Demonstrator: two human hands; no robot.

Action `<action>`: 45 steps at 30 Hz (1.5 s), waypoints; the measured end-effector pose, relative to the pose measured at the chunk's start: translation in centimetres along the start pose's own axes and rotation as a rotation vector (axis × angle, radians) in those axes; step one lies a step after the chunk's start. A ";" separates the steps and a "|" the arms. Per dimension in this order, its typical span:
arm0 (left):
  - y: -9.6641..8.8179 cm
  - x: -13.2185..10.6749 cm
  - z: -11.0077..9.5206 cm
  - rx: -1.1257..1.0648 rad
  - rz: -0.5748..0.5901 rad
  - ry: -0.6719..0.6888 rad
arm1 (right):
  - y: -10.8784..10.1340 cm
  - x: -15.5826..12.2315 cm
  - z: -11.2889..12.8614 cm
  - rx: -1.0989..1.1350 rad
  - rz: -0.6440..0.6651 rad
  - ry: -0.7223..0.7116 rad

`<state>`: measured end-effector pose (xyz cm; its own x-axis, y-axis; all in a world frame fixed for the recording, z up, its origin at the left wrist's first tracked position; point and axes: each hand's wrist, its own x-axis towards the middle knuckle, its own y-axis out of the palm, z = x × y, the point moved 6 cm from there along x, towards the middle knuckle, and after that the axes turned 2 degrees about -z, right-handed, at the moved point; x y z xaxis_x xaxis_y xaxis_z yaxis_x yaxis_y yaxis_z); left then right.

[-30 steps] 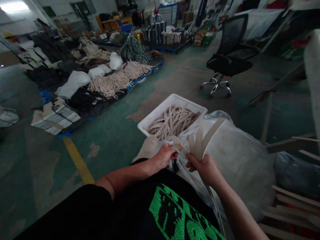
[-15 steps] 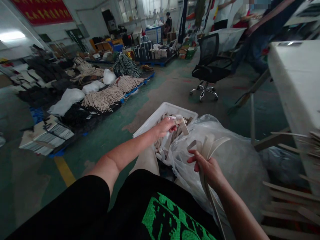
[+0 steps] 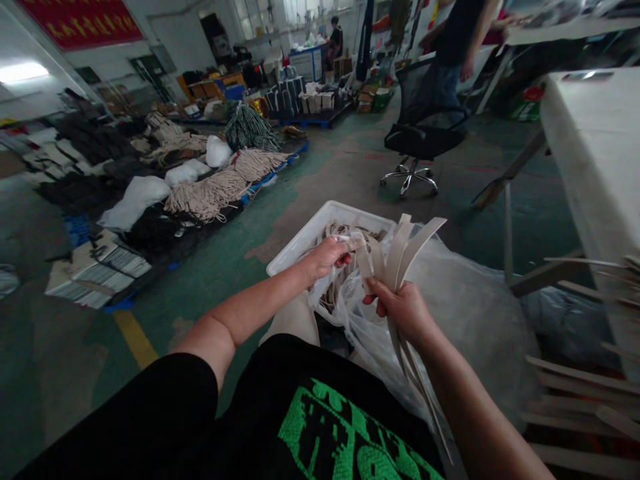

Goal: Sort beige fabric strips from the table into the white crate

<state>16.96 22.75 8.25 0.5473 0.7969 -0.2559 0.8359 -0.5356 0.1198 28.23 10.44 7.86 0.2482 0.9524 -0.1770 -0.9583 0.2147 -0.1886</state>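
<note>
My right hand (image 3: 407,307) is closed around a bundle of flat beige straps (image 3: 400,257). Their ends fan out above the fist, and long tails hang below it toward my lap. Just to the left, my left hand (image 3: 327,257) pinches the end of a beige strap (image 3: 365,260), which reaches across to the bundle. Something pale and shiny lies at those fingertips, too blurred to name. Beneath the left hand stands a white plastic bin (image 3: 295,250) holding thin beige strips. A clear plastic bag (image 3: 465,307) bulges behind and beside my right hand.
A pale table (image 3: 595,133) stands at the right, with beige strips (image 3: 580,400) jutting out below it. Ahead is a black office chair (image 3: 425,137), with a person (image 3: 457,47) behind it. Bundled cords (image 3: 205,193) and white sacks (image 3: 135,200) lie on pallets at the left.
My right hand has moved up and left with the strap bundle, closer to my left hand. The left hand stays almost in place. Behind the chair, the person has moved left.
</note>
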 end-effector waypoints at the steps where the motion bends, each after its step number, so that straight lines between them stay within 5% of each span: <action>1: -0.2 0.1 -0.1 -0.017 0.002 -0.009 | -0.1 -0.3 -0.3 0.006 0.012 0.003; 6: -0.9 2.3 -1.2 0.005 0.043 -0.021 | -1.9 -1.3 -2.4 0.120 0.007 0.028; 11: -1.7 8.1 -1.9 0.185 -0.065 -0.035 | -2.9 -1.8 -4.3 0.422 -0.070 0.181; 15: -1.3 11.4 -3.9 0.304 -0.096 0.089 | -2.8 -2.3 -5.5 0.490 -0.106 0.274; 20: -1.3 11.6 -8.4 0.393 -0.076 0.307 | -3.1 -2.6 -6.7 0.494 -0.120 0.300; 23: -2.2 10.6 -9.1 0.442 -0.077 0.367 | -3.2 -2.5 -7.4 0.488 -0.123 0.304; 26: -3.4 9.0 -5.6 0.479 -0.037 0.303 | -2.8 -2.3 -7.9 0.472 -0.108 0.302; 29: -5.0 6.5 1.8 0.461 -0.014 0.094 | -2.2 -2.2 -8.2 0.439 -0.073 0.276; 32: -7.4 2.8 9.9 0.296 -0.186 -0.219 | -1.8 -2.1 -8.6 0.383 -0.041 0.244; 35: -8.1 -0.7 14.5 0.200 -0.259 -0.310 | -1.5 -1.9 -8.8 0.325 -0.020 0.226; 40: -4.9 -5.4 14.3 -0.155 -0.174 -0.206 | -0.1 -1.6 -8.4 0.248 0.030 0.236; 45: -0.4 -9.7 12.4 -0.217 0.001 -0.138 | 3.1 -1.9 -7.8 0.217 0.181 0.241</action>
<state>10.80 11.74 -1.22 0.5496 0.7428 -0.3824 0.8329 -0.4519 0.3195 25.92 7.63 0.10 0.0732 0.9065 -0.4159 -0.9911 0.1126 0.0709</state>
